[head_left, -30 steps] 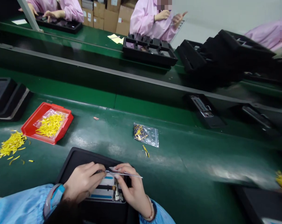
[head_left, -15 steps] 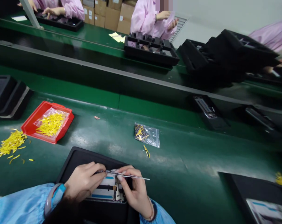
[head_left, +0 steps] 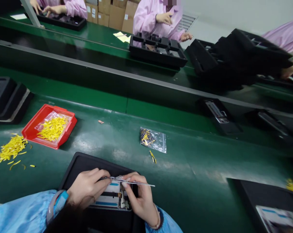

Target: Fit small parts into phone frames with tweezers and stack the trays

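On a black foam tray (head_left: 95,159) in front of me lies an opened electronic device (head_left: 106,200), with pale panels, blue strips and small parts at its right end. My right hand (head_left: 140,197) pinches thin metal tweezers (head_left: 144,184) over that right end; one end sticks out to the right. My left hand (head_left: 88,187) is curled at the device's upper left, its fingertips closed near the other end of the tweezers. What the left fingertips hold, if anything, is too small to make out.
A red bin (head_left: 72,124) of yellow strips and a loose yellow pile (head_left: 12,149) are at left. Ahead lies a zip bag (head_left: 158,140) with small parts. Another foam tray (head_left: 253,191) is at right. Co-workers in pink sit across, beyond the metal rail (head_left: 112,73).
My hands and the tweezers have hardly moved. Across the bench, the middle co-worker's hands have moved apart.
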### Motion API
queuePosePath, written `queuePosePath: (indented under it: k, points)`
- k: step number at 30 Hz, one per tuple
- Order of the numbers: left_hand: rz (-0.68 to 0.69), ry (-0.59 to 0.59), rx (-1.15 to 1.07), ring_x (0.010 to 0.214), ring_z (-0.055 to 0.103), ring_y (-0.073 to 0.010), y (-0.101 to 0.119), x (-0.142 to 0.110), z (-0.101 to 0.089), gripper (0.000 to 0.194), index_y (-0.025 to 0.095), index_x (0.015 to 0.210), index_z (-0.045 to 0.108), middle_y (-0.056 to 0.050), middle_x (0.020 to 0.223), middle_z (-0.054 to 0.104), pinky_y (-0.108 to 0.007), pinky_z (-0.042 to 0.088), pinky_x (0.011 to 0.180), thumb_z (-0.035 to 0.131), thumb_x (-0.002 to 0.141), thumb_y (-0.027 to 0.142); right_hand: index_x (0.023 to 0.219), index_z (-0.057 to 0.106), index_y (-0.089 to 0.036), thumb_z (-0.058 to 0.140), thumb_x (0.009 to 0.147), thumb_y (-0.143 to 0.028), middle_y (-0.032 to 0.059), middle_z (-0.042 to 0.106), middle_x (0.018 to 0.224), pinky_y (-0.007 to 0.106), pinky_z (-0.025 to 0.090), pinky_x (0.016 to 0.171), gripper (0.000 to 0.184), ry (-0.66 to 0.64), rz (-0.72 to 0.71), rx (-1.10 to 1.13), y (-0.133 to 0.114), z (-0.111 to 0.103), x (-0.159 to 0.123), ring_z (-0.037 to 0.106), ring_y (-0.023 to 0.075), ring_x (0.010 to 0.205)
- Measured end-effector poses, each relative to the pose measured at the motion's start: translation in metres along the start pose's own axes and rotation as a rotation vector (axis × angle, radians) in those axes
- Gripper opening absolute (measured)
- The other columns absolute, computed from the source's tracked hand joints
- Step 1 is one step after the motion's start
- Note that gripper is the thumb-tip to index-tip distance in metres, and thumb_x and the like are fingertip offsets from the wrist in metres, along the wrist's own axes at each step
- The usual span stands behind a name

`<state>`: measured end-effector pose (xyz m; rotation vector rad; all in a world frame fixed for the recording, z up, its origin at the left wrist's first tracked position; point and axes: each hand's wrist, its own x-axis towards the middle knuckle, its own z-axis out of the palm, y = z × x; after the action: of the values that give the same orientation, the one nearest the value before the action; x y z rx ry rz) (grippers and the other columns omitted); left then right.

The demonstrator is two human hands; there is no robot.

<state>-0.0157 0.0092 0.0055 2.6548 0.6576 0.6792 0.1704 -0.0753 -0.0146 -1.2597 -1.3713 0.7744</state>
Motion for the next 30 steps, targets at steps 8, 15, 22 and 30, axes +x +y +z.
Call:
queuePosePath:
  k: [8, 15, 22, 30]
  points:
    - [0.007, 0.029, 0.006, 0.059, 0.058, -0.0091, -0.001, 0.001, 0.003, 0.032, 0.02, 0.085, 0.062, 0.001, 0.078, 0.066, -0.017, 0.045, 0.052, 0.032, 0.098, 0.017, 0.1, 0.049, -0.022, 0.052, 0.09, -0.012, 0.006, 0.065, 0.083, 0.034, 0.054, 0.067, 0.015, -0.006, -0.005, 0.003, 0.001, -0.001, -0.001, 0.065, 0.02, 0.078]
    - [0.006, 0.024, 0.009, 0.06, 0.059, -0.0099, 0.001, 0.001, 0.0, 0.034, 0.019, 0.084, 0.061, 0.001, 0.078, 0.066, -0.018, 0.046, 0.053, 0.03, 0.098, 0.018, 0.096, 0.05, -0.022, 0.05, 0.089, -0.011, 0.0064, 0.066, 0.081, 0.033, 0.054, 0.064, 0.014, -0.022, -0.047, -0.069, -0.003, 0.0, 0.004, 0.066, 0.0204, 0.075]
    - [0.04, 0.009, 0.033, 0.062, 0.059, -0.0109, 0.0, 0.001, 0.0, 0.033, 0.018, 0.087, 0.06, 0.0, 0.081, 0.066, -0.02, 0.047, 0.053, 0.029, 0.099, 0.016, 0.096, 0.049, -0.022, 0.049, 0.085, -0.005, 0.0054, 0.067, 0.082, 0.03, 0.053, 0.064, 0.02, -0.083, -0.084, -0.155, -0.011, -0.002, 0.008, 0.066, 0.0195, 0.077]
    - [0.107, -0.047, 0.08, 0.062, 0.059, -0.0121, 0.0, 0.003, -0.004, 0.039, 0.015, 0.089, 0.06, -0.002, 0.083, 0.067, -0.021, 0.047, 0.052, 0.022, 0.1, 0.016, 0.097, 0.047, -0.022, 0.049, 0.088, -0.009, 0.0047, 0.061, 0.081, 0.034, 0.053, 0.065, 0.016, 0.01, -0.001, -0.026, 0.002, 0.004, -0.001, 0.063, 0.0196, 0.076]
